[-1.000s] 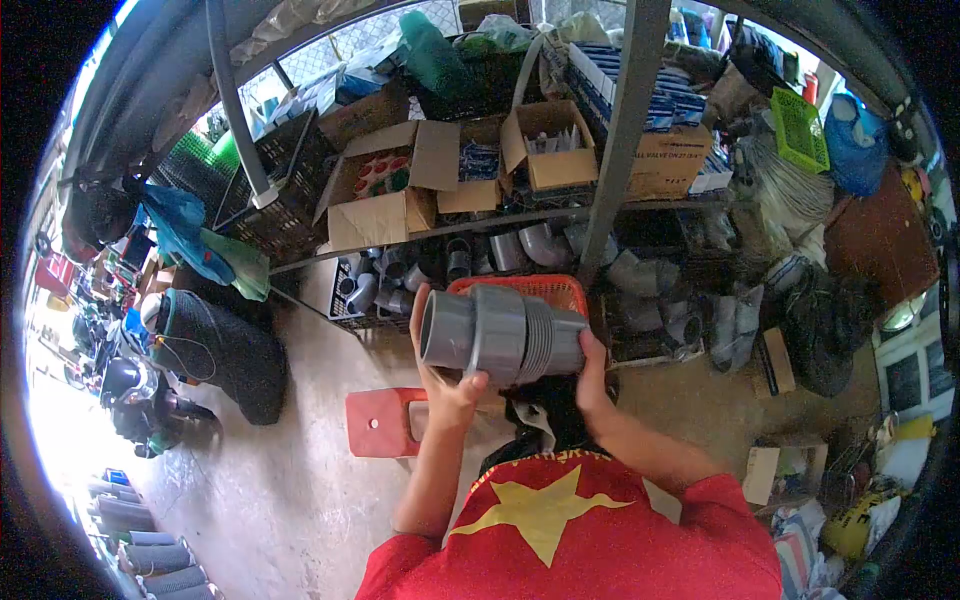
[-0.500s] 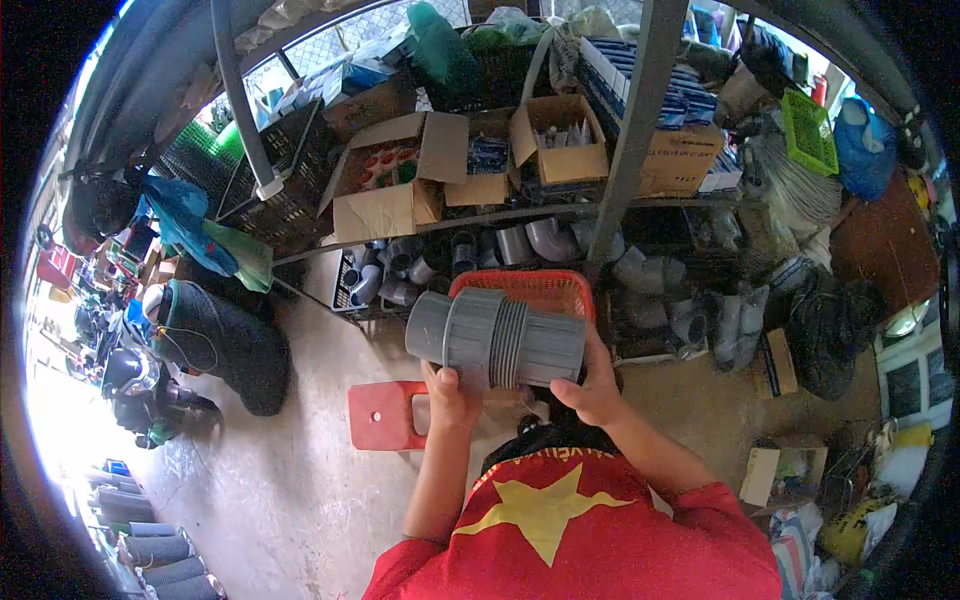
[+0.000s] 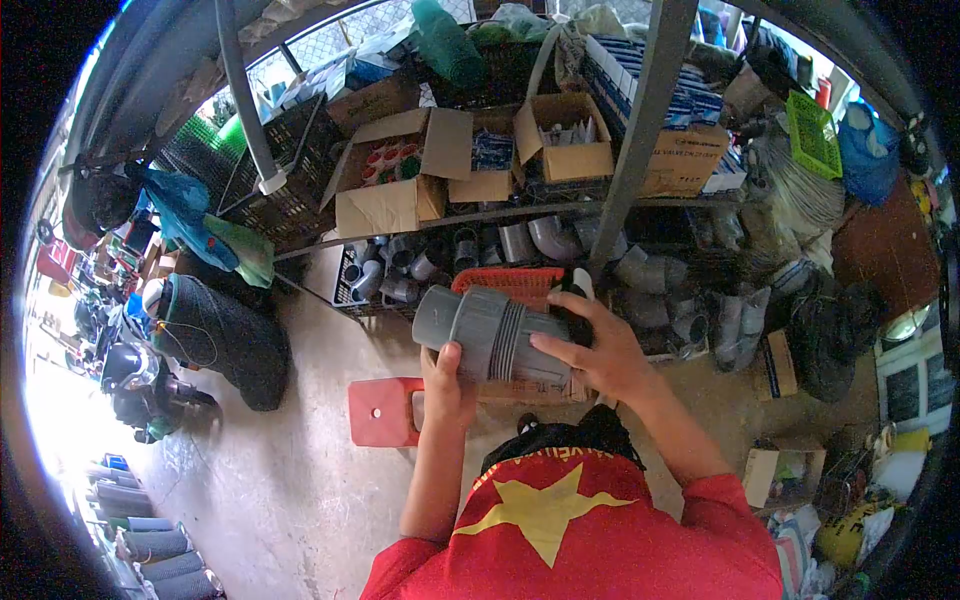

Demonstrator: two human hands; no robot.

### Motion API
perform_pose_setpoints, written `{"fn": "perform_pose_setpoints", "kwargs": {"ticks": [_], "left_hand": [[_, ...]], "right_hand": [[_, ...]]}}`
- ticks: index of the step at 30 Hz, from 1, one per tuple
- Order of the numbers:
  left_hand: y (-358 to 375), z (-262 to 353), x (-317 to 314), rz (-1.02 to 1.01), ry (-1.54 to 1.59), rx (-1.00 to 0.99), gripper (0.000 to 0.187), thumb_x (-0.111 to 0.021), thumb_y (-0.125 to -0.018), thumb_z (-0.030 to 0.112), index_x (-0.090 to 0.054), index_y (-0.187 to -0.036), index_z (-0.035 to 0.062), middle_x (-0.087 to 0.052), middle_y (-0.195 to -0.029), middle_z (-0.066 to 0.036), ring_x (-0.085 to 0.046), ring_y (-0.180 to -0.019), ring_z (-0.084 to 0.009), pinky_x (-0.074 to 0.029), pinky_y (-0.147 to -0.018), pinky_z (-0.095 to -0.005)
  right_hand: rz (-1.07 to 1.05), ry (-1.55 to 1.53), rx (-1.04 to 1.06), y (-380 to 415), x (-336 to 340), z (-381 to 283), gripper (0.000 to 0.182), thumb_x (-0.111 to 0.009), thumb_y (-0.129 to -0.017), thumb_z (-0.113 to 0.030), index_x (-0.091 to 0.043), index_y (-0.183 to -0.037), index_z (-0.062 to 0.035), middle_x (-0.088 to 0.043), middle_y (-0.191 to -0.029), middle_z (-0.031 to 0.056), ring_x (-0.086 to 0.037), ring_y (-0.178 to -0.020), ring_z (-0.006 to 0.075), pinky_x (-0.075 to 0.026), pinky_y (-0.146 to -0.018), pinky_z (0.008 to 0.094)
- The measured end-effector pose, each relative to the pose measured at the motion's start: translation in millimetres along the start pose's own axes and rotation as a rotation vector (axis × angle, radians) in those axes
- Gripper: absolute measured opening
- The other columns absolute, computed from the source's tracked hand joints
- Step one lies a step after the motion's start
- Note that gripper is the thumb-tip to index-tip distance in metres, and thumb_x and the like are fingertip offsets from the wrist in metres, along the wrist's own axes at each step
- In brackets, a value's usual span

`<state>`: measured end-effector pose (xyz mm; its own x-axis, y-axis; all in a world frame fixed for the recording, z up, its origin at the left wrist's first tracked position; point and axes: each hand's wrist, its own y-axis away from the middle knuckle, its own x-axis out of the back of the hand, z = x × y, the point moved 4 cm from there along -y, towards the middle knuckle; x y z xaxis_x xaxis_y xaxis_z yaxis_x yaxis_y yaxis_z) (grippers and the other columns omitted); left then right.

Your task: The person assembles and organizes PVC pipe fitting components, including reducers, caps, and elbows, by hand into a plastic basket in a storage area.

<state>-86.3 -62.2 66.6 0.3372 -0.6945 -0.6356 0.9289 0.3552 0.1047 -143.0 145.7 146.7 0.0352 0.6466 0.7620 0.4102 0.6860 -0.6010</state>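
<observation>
A grey plastic pipe fitting [image 3: 480, 325], with a smooth collar at one end and ridged threads round its middle, is held in front of me above the floor. My left hand [image 3: 448, 385] grips it from below, its thumb up against the near side. My right hand [image 3: 600, 350] is at the fitting's right end, thumb resting on the ribbed part and index finger reaching over the far side. The other fingers of both hands are mostly hidden. Behind the fitting is a red plastic basket [image 3: 508, 280], partly covered by it.
A red stool [image 3: 383, 412] stands on the floor to the left. Ahead, a rack holds open cardboard boxes [image 3: 375, 210], with grey pipe elbows [image 3: 553, 238] below. A metal post [image 3: 640, 130] rises in front of the rack. A dark roll [image 3: 235, 345] stands at left.
My right hand has shifted from under the fitting's right end to over it, with thumb and index finger apart. The fitting has tilted, its right end lower.
</observation>
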Motion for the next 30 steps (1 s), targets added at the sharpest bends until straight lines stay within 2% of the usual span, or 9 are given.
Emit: {"fn": "perform_pose_setpoints", "kwargs": {"ticks": [4,7,10,12,14,20,26,29,30], "left_hand": [[4.5,1.3,-2.7,0.032,-0.015,-0.075,0.09,-0.082,-0.066,0.041,-0.035,-0.134,0.0056,-0.051,-0.122,-0.009,-0.052,-0.112,-0.0242,-0.044,-0.096,-0.0398],[7.1,7.8,-8.3,-0.029,-0.017,-0.176,0.109,-0.085,-0.06,0.045,-0.025,-0.142,0.0051,-0.05,-0.125,-0.01,-0.051,-0.114,-0.0249,-0.042,-0.098,-0.0396],[6.5,20.1,-23.4,-0.132,-0.09,-0.308,0.127,-0.087,-0.053,0.049,-0.014,-0.147,0.0059,-0.049,-0.127,-0.012,-0.05,-0.116,-0.0253,-0.04,-0.1,-0.0399],[4.1,28.2,-32.8,-0.168,-0.153,-0.378,0.133,-0.088,-0.051,0.051,-0.01,-0.149,0.0067,-0.048,-0.128,-0.013,-0.05,-0.117,-0.0251,-0.039,-0.1,-0.0403],[3.7,35.0,-35.8,-0.167,-0.211,-0.428,0.134,-0.088,-0.05,0.052,-0.009,-0.149,0.0074,-0.048,-0.129,-0.013,-0.05,-0.116,-0.0245,-0.04,-0.1,-0.0407],[4.9,13.1,-14.1,-0.052,0.013,-0.247,0.128,-0.088,-0.05,0.053,-0.018,-0.147,0.0068,-0.05,-0.126,-0.011,-0.052,-0.114,-0.0252,-0.043,-0.097,-0.0409],[3.8,-7.8,26.9,0.021,0.151,-0.098,0.125,-0.088,-0.052,0.051,-0.018,-0.147,0.0085,-0.047,-0.128,-0.011,-0.05,-0.116,-0.0265,-0.045,-0.095,-0.0427],[9.1,1.9,17.5,-0.045,0.118,-0.195,0.122,-0.087,-0.053,0.051,-0.02,-0.146,0.0091,-0.047,-0.128,-0.012,-0.05,-0.117,-0.0271,-0.045,-0.095,-0.0451],[9.7,5.8,10.5,-0.094,0.099,-0.223,0.121,-0.087,-0.053,0.05,-0.021,-0.145,0.0095,-0.047,-0.129,-0.012,-0.05,-0.117,-0.0273,-0.045,-0.096,-0.0454]], "right_hand": [[-0.036,-0.033,-0.093,6.4,-12.4,8.9,0.079,-0.081,-0.054,-0.011,-0.05,-0.126,-0.0171,-0.05,-0.128,0.0122,-0.056,-0.109,0.0351,-0.051,-0.085,0.0437],[-0.215,-0.422,-0.502,10.9,-21.4,6.5,0.069,-0.079,-0.071,-0.024,-0.046,-0.129,-0.0102,-0.051,-0.13,0.0106,-0.057,-0.108,0.0304,-0.048,-0.091,0.0396],[-0.036,-1.136,-0.568,40.1,-64.3,2.2,0.069,-0.067,-0.085,-0.037,-0.038,-0.136,-0.0007,-0.046,-0.136,0.0126,-0.047,-0.122,0.0245,-0.038,-0.102,0.0386],[-0.062,-1.491,-1.006,51.3,-87.0,9.9,0.075,-0.062,-0.086,-0.046,-0.035,-0.137,0.0009,-0.043,-0.137,0.0119,-0.043,-0.124,0.0212,-0.034,-0.104,0.0366],[-0.061,-1.557,-1.162,53.6,-94.9,6.1,0.079,-0.058,-0.086,-0.053,-0.034,-0.137,0.0015,-0.043,-0.136,0.0126,-0.041,-0.125,0.021,-0.03,-0.106,0.0363],[0.228,-0.986,-0.748,25.8,-56.1,-16.4,0.086,-0.055,-0.085,-0.059,-0.021,-0.138,-0.0009,-0.044,-0.126,0.0212,-0.042,-0.121,0.0314,-0.031,-0.103,0.0422],[0.03,-0.759,-0.555,22.4,-36.3,-23.9,0.094,-0.076,-0.072,-0.048,-0.028,-0.139,-0.0032,-0.043,-0.132,0.0198,-0.039,-0.127,0.0288,-0.031,-0.105,0.0403],[-0.166,-0.582,-0.602,16.2,-19.7,-15.6,0.085,-0.087,-0.064,-0.033,-0.042,-0.129,0.0008,-0.057,-0.116,0.0147,-0.056,-0.111,0.0228,-0.042,-0.095,0.034],[-0.198,-0.723,-0.606,22.1,-26.8,-12.5,0.082,-0.081,-0.069,-0.039,-0.042,-0.13,0.0001,-0.058,-0.117,0.0136,-0.056,-0.111,0.0231,-0.041,-0.097,0.0345]]}}
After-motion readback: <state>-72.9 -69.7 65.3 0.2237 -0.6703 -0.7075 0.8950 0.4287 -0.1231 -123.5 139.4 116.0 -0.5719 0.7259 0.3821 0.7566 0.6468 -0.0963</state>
